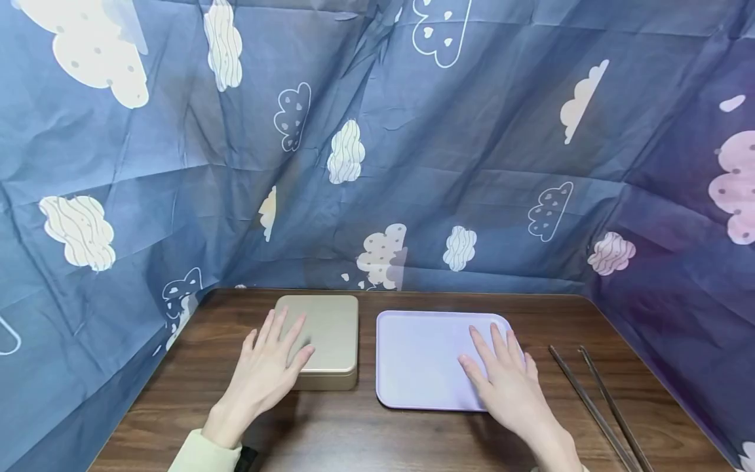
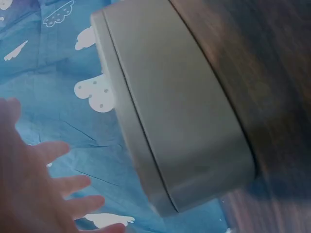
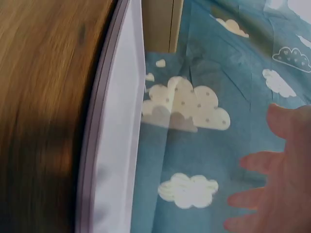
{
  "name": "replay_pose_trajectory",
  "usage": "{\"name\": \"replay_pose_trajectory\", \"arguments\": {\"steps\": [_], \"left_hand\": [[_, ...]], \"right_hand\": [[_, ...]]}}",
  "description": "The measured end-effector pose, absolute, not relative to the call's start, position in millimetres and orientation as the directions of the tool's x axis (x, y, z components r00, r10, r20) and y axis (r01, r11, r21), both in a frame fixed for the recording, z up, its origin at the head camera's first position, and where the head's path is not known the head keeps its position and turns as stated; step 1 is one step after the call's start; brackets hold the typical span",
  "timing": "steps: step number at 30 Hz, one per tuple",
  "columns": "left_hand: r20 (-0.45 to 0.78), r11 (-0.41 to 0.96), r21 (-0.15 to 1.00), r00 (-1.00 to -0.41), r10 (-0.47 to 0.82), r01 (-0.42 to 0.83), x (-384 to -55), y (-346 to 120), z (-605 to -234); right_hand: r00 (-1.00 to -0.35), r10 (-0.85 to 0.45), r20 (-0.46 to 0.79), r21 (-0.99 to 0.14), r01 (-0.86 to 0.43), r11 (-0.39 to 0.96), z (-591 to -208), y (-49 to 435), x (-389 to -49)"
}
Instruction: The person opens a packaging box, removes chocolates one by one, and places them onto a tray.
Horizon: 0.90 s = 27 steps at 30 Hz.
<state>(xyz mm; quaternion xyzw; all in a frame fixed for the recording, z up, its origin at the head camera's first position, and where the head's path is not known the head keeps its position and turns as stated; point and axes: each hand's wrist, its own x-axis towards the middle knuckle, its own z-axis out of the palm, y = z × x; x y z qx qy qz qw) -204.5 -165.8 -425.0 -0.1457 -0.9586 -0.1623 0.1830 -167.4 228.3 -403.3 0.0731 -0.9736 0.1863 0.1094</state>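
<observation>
on the table, left half: gold tin (image 1: 323, 339) lies lid-on, just beside the lilac tray (image 1: 425, 367), long axis running away from me.
left hand (image 1: 268, 367): i see fingers straight and spread, released, over the tin's near left corner.
right hand (image 1: 501, 380): flat, released, over the tray's right part.
nearer hand: left.
right edge: chopsticks (image 1: 596, 406), untouched.

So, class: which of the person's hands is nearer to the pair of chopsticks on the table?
The right hand. It lies open over the lilac tray, just left of the chopsticks. The left hand is over the gold tin, on the far side of the tray.
</observation>
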Motion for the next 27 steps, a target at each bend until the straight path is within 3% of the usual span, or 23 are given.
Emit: {"name": "replay_pose_trajectory", "arguments": {"steps": [10,21,27], "left_hand": [[0.486,0.885,0.252,-0.842,0.233,0.391,-209,-185,-434],[0.422,0.848,0.346,-0.874,0.24,0.4,-218,-215,-453],[0.367,0.831,0.401,-0.899,0.241,0.386,-219,-227,-452]], "right_hand": [[-0.858,-0.147,0.491,-0.484,-0.409,0.773,-415,198,-186],[-0.814,-0.262,0.518,-0.474,-0.529,0.704,-436,154,-215],[-0.807,-0.402,0.433,-0.447,-0.579,0.682,-439,128,-226]]}}
